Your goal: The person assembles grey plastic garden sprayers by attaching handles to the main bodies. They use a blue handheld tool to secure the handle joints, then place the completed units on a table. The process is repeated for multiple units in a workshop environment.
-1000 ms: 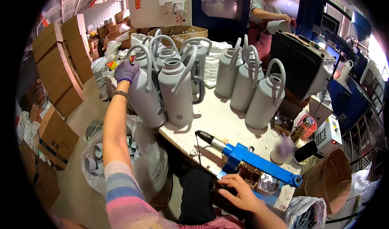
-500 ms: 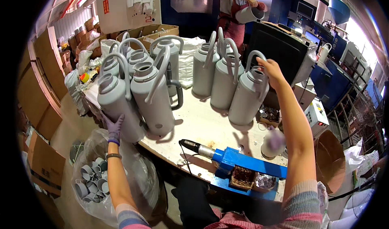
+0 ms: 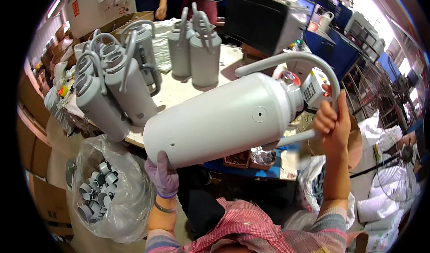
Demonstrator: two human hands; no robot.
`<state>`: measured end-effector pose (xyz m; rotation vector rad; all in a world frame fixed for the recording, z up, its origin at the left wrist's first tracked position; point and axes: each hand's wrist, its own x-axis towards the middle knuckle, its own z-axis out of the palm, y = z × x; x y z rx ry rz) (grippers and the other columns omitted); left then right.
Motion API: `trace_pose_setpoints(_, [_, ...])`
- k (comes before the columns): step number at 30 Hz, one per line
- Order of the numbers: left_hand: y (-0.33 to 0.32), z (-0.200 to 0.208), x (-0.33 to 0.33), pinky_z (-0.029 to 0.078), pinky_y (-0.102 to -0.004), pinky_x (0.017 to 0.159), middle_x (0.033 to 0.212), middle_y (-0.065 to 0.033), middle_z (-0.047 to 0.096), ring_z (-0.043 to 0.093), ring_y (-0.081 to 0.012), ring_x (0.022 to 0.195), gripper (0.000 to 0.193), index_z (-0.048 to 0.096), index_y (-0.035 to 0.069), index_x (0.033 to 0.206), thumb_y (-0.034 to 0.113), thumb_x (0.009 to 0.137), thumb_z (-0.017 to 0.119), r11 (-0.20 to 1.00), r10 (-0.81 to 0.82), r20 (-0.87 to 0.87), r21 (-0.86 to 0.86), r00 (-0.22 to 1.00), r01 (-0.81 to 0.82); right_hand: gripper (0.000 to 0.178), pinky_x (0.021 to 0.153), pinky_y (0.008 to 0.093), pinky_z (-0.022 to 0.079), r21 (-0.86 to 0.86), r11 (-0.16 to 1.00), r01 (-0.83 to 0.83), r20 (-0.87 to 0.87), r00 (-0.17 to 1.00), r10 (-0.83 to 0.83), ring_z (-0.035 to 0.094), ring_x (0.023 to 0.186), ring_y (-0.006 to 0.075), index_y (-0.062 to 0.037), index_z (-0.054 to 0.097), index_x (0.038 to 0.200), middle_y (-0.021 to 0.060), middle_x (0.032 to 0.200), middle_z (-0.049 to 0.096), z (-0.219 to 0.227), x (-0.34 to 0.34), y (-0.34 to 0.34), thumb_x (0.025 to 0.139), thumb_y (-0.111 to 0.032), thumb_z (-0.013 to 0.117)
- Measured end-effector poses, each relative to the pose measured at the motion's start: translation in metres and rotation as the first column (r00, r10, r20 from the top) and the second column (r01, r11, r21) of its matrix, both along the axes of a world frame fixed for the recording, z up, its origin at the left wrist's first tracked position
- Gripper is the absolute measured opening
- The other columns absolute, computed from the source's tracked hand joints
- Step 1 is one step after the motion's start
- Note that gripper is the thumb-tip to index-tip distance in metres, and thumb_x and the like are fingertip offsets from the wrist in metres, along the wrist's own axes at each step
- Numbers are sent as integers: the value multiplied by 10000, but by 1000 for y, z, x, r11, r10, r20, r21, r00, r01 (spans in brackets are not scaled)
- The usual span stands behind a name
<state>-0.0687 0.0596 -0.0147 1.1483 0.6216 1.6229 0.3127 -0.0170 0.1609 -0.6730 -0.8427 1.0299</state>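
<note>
We hold the jug (image 3: 215, 118) tilted over the tabletop's (image 3: 174, 94) near edge, right hand (image 3: 333, 123) wrapped round its handle (image 3: 286, 59), left hand (image 3: 163, 177) clasping its bottom end, which could drop if that grip slips.

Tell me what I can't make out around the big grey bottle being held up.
In the head view:
- Large grey bottle: far side turned away; inside hidden by its own wall.
- Left hand: most fingers hidden behind the bottle's base.
- Blue fixture: mostly covered by the bottle.
- Shiny pieces: too small to identify.
- Co-worker: head cut off by the top edge.
</note>
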Motion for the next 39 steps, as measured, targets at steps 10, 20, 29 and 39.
trace_pose_setpoints(10, [-111,13,47,507,-315,844,1061,-154,673,656,-217,957,345,589,-23,1243,177,1020,416,847,-517,-525,-205,676,490,828,1028,400,406,155,825,544,705,524,-478,541,1171,256,1,470,1350,195,1280,547,-113,65,-208,906,-695,413])
trace_pose_setpoints(20, [39,-113,190,412,-445,1061,1363,-267,468,500,-422,1232,652,455,129,1441,358,860,641,876,-20,-976,-123,-219,467,520,878,331,506,-170,287,943,328,329,-886,605,988,201,-30,535,1208,140,1146,598,-221,118,-378,989,-479,392])
trace_pose_setpoints(29, [47,-120,182,494,-402,948,1101,-157,677,623,-318,1072,338,725,81,1092,266,810,725,876,-265,-960,-202,88,438,512,876,330,507,-190,240,952,286,288,-914,606,989,201,-28,535,1213,139,1146,599,-248,124,-375,989,-467,397])
trace_pose_setpoints(39, [28,-89,164,532,-327,721,846,-132,701,681,-239,792,255,725,52,977,281,864,720,950,39,-978,99,204,297,502,874,328,508,-204,253,946,292,306,-906,608,989,202,-27,534,1217,137,1147,600,-255,129,-352,989,-454,402])
